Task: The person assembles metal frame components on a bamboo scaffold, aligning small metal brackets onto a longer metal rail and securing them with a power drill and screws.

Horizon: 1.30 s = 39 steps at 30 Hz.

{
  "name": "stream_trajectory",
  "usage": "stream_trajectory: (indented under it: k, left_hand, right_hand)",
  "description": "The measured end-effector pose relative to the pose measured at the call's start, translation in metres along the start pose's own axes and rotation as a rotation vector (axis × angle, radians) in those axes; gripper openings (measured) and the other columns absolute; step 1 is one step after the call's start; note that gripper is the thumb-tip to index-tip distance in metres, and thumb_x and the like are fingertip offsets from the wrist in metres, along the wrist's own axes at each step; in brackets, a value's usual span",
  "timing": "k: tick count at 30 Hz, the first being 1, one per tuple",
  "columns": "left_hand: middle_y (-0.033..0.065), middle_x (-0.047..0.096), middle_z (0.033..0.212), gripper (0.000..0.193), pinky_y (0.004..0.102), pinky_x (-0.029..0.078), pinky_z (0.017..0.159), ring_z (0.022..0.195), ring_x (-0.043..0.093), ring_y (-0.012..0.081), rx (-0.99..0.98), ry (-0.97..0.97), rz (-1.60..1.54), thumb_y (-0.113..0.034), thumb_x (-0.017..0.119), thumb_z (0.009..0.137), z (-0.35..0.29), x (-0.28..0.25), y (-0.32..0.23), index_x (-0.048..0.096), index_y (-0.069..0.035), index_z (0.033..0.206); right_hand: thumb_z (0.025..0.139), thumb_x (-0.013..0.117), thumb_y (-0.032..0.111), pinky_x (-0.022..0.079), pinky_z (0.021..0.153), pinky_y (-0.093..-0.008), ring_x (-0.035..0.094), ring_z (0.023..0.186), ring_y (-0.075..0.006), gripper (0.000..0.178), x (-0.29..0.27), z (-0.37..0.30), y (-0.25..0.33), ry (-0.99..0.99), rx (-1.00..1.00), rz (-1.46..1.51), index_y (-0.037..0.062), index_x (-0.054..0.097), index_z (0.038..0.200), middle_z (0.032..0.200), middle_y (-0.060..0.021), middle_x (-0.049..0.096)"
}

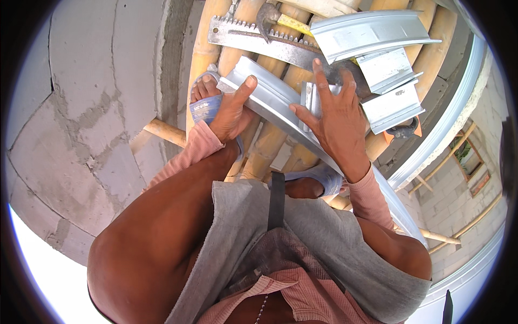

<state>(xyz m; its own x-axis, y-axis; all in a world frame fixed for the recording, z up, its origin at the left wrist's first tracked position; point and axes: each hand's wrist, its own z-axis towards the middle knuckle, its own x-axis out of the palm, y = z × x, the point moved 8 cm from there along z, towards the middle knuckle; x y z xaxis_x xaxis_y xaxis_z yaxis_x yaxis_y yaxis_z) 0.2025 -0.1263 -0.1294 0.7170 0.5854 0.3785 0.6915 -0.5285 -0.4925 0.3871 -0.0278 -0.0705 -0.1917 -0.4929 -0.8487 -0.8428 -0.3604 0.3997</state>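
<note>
Bamboo poles [270, 141] lay beneath the left hand [232, 116] and right hand [339, 123]

Remotely, I saw a long metal channel [278, 102], its end pinched by the left hand, pass under the right forearm [372, 197]. A saw [280, 53] lay beyond both hands, three metal pieces [372, 33] past the right hand. Its spread fingers were over a short metal piece [311, 101]; whether touching, I couldn't tell.

A building site: a rough grey block wall [81, 119] fills the left; a bamboo-pole platform [205, 48], upper centre, holds a handsaw [264, 47] and hammer [291, 22].
</note>
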Motion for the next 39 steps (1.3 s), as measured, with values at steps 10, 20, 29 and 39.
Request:
stream_trajectory:
  k: [10, 20, 29, 39]
  left_hand:
    - [0.0151, 0.050, 0.147, 0.100, 0.0525, 0.038, 0.118, 0.140, 0.048, 0.0318, -0.002, 0.034, 0.204, -0.088, 0.029, 0.092, 0.002, 0.008, -0.003, 0.040, -0.007, 0.150]
    - [0.0130, 0.053, 0.142, 0.088, 0.0460, 0.038, 0.116, 0.134, 0.051, 0.0251, 0.021, -0.076, 0.369, -0.081, 0.037, 0.097, 0.003, -0.007, -0.010, 0.044, -0.008, 0.147]
    - [0.0122, 0.055, 0.141, 0.087, 0.0465, 0.039, 0.115, 0.133, 0.053, 0.0247, -0.035, -0.103, 0.298, -0.080, 0.040, 0.097, 0.003, -0.013, -0.003, 0.046, -0.008, 0.144]
    - [0.0130, 0.056, 0.143, 0.084, 0.0486, 0.039, 0.117, 0.134, 0.054, 0.0268, 0.002, -0.036, 0.234, -0.077, 0.037, 0.100, 0.003, -0.004, -0.005, 0.047, -0.007, 0.145]
  right_hand:
    - [0.094, 0.075, 0.036, 0.047, 0.099, -0.0450, 0.056, 0.117, -0.0415, 0.051, 0.030, 0.012, 0.011, 0.045, -0.197, 0.739, 0.0054, 0.063, 0.133, 0.128, -0.0221, 0.056]
    - [0.094, 0.075, 0.039, 0.041, 0.111, -0.0402, 0.051, 0.133, -0.0305, 0.040, 0.047, 0.020, 0.016, 0.353, 0.013, 1.140, 0.0114, 0.072, 0.123, 0.135, -0.0182, 0.057]
    - [0.093, 0.075, 0.045, 0.040, 0.113, -0.0420, 0.052, 0.134, -0.0321, 0.048, 0.043, 0.020, 0.024, 0.380, -0.102, 1.097, 0.0151, 0.070, 0.130, 0.137, -0.0182, 0.057]
    - [0.094, 0.073, 0.042, 0.046, 0.107, -0.0399, 0.061, 0.125, -0.0309, 0.056, 0.061, 0.025, 0.010, 0.421, -0.036, 1.171, 0.0063, 0.063, 0.136, 0.134, -0.0183, 0.064]
